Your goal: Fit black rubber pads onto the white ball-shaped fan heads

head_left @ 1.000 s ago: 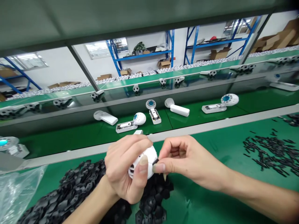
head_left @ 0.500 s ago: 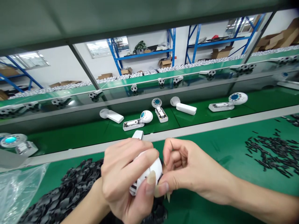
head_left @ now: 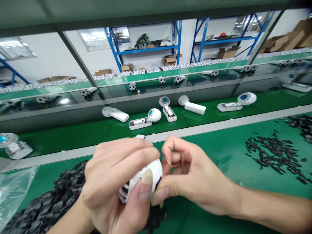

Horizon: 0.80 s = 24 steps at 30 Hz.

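In the lower middle, my left hand (head_left: 109, 175) is wrapped round a white handheld device, its rounded head (head_left: 156, 170) showing between fingers and thumb. Dark slots show on the device's near left side, and its pale handle end (head_left: 140, 136) sticks out beyond my knuckles. Against the head's right edge, my right hand (head_left: 192, 172) is closed in a pinch at a small black piece (head_left: 158, 182), mostly covered by thumb and fingertips. A heap of black plastic pieces (head_left: 48, 204) lies beneath and left of my left hand.
Thin black strips (head_left: 273, 152) are scattered on the green table (head_left: 219, 156) at right. A clear plastic bag (head_left: 17, 191) lies at left. Beyond a metal rail (head_left: 190, 131), several white devices (head_left: 195, 108) rest on a green conveyor. Football-patterned pieces (head_left: 162, 80) stand farther back.
Both hands, still together at the white device, appear a little farther left in view. The background has shifted slightly with the camera. The grip looks the same.
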### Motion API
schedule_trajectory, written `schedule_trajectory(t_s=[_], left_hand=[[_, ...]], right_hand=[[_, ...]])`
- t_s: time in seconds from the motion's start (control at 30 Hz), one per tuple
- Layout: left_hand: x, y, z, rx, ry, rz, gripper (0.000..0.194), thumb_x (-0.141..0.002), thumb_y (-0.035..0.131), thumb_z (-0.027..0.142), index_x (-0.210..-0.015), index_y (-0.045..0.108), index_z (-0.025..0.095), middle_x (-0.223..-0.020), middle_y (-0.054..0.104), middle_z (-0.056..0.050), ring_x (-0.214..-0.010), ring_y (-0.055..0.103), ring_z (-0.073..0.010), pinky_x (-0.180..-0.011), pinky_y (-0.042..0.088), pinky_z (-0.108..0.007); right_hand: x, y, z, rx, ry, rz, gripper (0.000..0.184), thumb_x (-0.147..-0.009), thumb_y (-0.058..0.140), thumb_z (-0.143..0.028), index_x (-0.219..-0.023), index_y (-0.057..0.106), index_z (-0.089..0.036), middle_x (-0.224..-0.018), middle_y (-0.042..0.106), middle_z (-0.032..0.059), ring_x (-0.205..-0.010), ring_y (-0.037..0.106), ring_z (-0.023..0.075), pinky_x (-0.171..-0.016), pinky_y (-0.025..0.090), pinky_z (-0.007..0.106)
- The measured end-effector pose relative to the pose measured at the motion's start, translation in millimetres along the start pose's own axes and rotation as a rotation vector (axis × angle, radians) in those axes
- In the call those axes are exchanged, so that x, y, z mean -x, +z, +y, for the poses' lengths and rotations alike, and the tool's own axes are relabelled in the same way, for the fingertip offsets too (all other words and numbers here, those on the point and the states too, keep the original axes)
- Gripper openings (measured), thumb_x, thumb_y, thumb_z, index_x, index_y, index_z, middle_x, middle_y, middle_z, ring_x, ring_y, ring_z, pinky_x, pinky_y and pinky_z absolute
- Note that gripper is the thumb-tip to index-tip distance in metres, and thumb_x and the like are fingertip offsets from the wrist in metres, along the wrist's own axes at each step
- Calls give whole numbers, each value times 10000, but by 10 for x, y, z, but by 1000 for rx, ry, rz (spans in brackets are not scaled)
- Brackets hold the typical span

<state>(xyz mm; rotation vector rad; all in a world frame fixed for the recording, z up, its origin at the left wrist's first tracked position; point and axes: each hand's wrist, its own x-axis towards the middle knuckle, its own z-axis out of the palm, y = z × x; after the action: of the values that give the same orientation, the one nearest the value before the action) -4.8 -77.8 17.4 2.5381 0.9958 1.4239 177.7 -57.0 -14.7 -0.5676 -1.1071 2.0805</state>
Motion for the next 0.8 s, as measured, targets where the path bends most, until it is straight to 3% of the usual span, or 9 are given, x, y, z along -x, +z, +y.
schedule_trajectory(t_s=[0.17,0.27,0.37,0.47,0.57,0.67,0.8], left_hand=[[-58,186,-70,54,-165,86,300,-932,651,567,-980,766,295,-733,718,-66,-671,711,-292,-497,564,-397],[-128,263,-149,78,-253,76,369,-930,648,622,-951,756,270,-702,696,-59,-662,693,-271,-507,556,-370],[-160,262,-260,108,-361,89,415,-938,643,646,-888,733,244,-672,671,-47,-634,658,-238,-505,530,-333],[-140,234,-402,166,-523,132,462,-958,638,636,-780,695,214,-674,658,-40,-597,592,-186,-506,474,-293],[-103,228,-550,264,-673,170,469,-941,674,631,-763,681,197,-713,661,-39,-616,560,-167,-539,439,-282],[-93,222,-644,314,-731,171,477,-905,698,661,-792,673,198,-746,662,-40,-646,558,-175,-557,419,-289],[-131,173,-648,268,-749,85,461,-950,636,630,-792,652,196,-777,643,-25,-698,540,-171,-614,397,-289]], right_hand=[[38,-46,150,295,-329,-9,502,-814,986,-370,-828,510,-211,-721,560,-67,-608,456,89,-551,365,207],[-20,-84,117,338,-403,-34,470,-874,932,-407,-836,507,-213,-708,551,-64,-596,481,96,-550,385,214],[-125,-206,-19,410,-306,-13,316,-1029,739,-440,-932,534,-219,-706,615,-52,-575,579,121,-531,420,216],[-213,-408,-139,975,-158,47,91,-1051,646,-232,-972,668,-193,-793,719,-5,-672,660,154,-604,442,243],[-261,-560,-133,1431,-51,45,149,-978,700,-85,-1035,783,-195,-958,792,29,-840,714,203,-723,452,284],[-286,-597,-18,1442,-4,-10,142,-983,733,-98,-1057,808,-193,-995,803,32,-887,732,213,-771,470,294],[-310,-585,133,1406,27,-41,103,-958,810,-166,-1056,805,-199,-999,789,25,-879,718,198,-757,466,281]])
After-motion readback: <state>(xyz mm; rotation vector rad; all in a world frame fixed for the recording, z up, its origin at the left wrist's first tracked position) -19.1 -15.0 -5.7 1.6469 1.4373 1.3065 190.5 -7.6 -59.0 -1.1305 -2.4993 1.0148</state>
